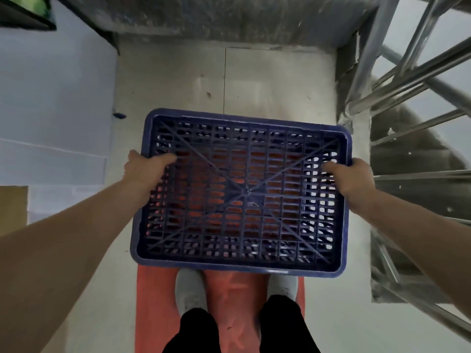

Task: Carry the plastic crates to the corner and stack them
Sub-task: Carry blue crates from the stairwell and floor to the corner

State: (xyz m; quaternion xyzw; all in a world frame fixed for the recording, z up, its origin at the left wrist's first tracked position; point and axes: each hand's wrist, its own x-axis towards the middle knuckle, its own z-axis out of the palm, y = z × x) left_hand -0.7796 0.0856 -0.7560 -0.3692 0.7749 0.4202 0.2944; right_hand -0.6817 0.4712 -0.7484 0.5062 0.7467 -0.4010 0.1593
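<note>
Pale grey concrete floor [267, 85], one seam line running away from me; orange-red floor mat [153, 314], under my feet; my pale grey shoes [190, 291], both on the mat; shiny metal stair railing [407, 80], to my right; dark concrete stair treads [413, 189] behind it; pale blue-white wall panel [56, 98], left; brown cardboard sheet [12, 207], far left edge; small dark blue scrap [119, 115] at the panel's foot; rough grey concrete wall [229, 19], ahead
</note>
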